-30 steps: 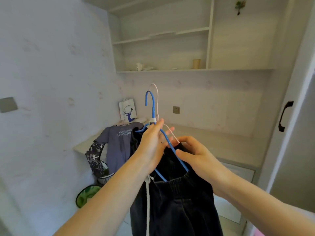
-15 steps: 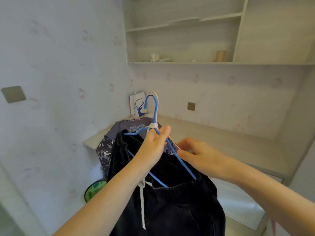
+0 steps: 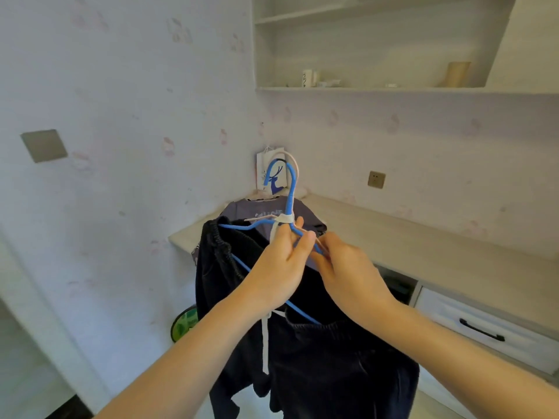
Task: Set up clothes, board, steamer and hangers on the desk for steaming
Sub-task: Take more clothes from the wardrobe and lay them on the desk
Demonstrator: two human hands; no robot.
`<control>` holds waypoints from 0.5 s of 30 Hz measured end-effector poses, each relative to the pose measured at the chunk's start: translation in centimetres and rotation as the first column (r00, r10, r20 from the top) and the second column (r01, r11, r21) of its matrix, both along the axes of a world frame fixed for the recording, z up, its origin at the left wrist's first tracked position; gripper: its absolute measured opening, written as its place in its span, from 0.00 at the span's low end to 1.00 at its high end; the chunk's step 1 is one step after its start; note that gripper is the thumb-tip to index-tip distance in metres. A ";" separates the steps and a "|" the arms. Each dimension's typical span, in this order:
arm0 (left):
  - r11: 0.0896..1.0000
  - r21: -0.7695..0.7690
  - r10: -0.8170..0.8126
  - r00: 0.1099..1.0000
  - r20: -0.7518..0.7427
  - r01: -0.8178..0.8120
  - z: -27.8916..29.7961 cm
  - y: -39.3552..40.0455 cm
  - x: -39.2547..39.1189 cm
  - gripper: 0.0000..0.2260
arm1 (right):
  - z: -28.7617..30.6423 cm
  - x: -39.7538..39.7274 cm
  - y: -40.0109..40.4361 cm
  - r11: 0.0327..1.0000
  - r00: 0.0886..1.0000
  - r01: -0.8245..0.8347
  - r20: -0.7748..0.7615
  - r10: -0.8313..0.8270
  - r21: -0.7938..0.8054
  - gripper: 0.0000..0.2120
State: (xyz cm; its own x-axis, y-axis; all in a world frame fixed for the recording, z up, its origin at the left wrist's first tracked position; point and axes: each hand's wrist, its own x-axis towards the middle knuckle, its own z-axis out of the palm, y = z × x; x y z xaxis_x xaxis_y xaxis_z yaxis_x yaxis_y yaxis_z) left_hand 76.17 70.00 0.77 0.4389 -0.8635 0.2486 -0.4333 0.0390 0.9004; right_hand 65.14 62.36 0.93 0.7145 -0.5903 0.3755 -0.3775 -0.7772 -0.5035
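Hangers (image 3: 289,204) with dark trousers (image 3: 317,343) are gripped by left hand (image 3: 279,272); right hand (image 3: 348,267) pinches one wire; next, lay them on desk (image 3: 423,246)

Pale wallpaper w/ faint pink motifs; wall shelves (image 3: 393,89) top right; grey switch plate (image 3: 44,145) left; socket (image 3: 376,179); white drawer (image 3: 484,328), black handle.

Both arms reach forward, left hand (image 3: 279,267) and right hand (image 3: 348,267) touching, fingers curled.
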 end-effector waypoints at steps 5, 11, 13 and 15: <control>1.000 -0.022 0.000 1.000 0.020 0.000 -0.9 -3.8 3.8 0.15 | -0.9 3.5 -5.5 0.967 0.990 -0.095 0.125 0.067 0.236 0.10; 0.996 -0.086 0.041 0.997 0.060 -0.036 -0.9 -8.1 7.1 0.17 | -0.6 6.8 -13.0 0.937 0.964 -0.200 0.228 0.136 0.286 0.07; 0.974 -0.176 0.153 0.988 0.034 -0.145 -0.6 -9.0 8.0 0.14 | -0.4 7.7 -15.5 0.916 0.958 -0.233 0.241 0.158 0.328 0.08; 0.895 -0.306 0.337 0.941 -0.010 -0.324 -0.4 -9.6 9.5 0.10 | -0.3 8.3 -17.7 0.899 0.955 -0.254 0.236 0.177 0.356 0.08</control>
